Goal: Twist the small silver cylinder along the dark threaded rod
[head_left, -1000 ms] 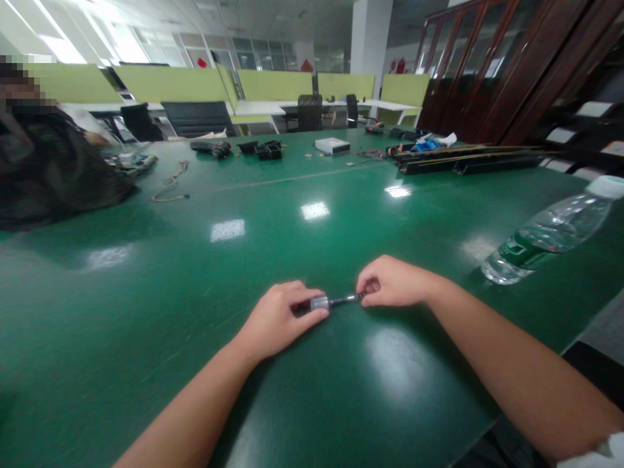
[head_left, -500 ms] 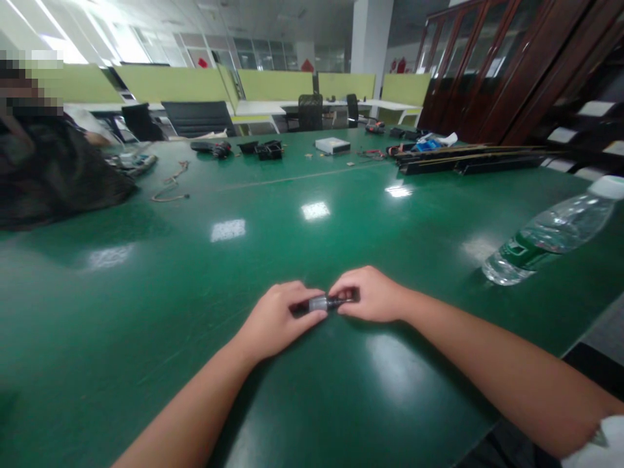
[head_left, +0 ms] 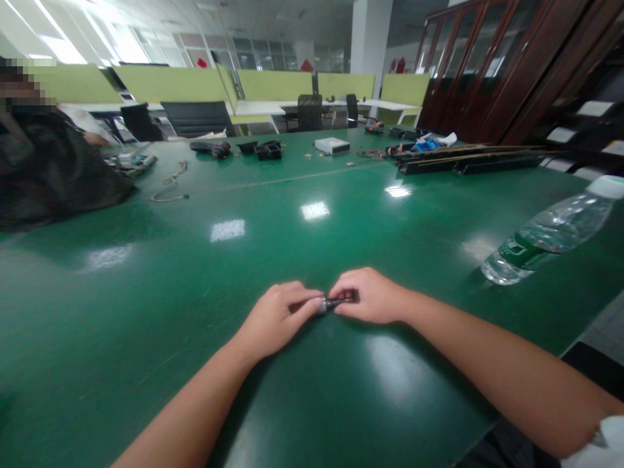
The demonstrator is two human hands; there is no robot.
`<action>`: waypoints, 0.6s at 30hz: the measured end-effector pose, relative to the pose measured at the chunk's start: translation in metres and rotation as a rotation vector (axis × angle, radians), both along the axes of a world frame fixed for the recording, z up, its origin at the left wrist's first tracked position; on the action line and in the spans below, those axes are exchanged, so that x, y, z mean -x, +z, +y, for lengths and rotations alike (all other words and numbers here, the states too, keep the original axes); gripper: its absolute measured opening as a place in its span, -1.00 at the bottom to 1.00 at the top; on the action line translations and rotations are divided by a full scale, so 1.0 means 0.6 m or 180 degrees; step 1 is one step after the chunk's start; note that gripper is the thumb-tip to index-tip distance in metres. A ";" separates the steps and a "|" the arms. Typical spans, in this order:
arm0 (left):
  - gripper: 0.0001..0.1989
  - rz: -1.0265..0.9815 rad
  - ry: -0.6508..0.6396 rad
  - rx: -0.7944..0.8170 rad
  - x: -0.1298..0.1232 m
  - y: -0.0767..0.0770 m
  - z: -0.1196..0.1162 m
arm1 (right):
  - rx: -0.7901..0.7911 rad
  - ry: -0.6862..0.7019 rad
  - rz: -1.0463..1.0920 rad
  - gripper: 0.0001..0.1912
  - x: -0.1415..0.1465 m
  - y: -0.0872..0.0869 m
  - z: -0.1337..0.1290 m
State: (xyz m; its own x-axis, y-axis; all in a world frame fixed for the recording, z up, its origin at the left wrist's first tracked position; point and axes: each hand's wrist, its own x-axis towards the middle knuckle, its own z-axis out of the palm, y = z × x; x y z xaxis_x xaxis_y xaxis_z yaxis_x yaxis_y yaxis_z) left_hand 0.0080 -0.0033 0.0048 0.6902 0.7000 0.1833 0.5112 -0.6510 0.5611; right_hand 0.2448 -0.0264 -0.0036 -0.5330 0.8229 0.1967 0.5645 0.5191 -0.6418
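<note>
At the green desk [head_left: 292, 403], between left hand [head_left: 273, 320] and right hand [head_left: 374, 296]: one slender tool [head_left: 322, 305], clear body, dark shaft. Both hands nearly closed; left grips the body, right pinches the shaft.

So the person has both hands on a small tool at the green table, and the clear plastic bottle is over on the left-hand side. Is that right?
Not quite: the head view shows the clear plastic bottle on the right-hand side. The left hand and right hand are indeed both on a small tool at the green table.
</note>
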 end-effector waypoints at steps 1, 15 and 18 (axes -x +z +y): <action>-0.71 -0.0005 -0.0004 -0.0004 -0.001 0.000 0.000 | -0.0035 0.0019 -0.0009 -0.81 0.000 0.000 0.000; -0.72 -0.0009 0.0026 -0.0027 -0.005 0.000 -0.001 | -0.0243 0.0091 -0.0330 -0.85 0.003 0.003 0.002; -0.71 -0.0017 0.0010 -0.0018 -0.004 -0.001 0.000 | -0.0229 0.0089 -0.0296 -0.85 0.002 0.004 0.002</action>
State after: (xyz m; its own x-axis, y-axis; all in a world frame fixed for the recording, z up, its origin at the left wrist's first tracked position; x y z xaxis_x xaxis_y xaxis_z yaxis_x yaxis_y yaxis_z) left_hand 0.0103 -0.0036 0.0040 0.6870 0.7012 0.1908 0.5104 -0.6525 0.5601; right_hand 0.2437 -0.0254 -0.0010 -0.5744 0.7929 0.2035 0.6043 0.5784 -0.5479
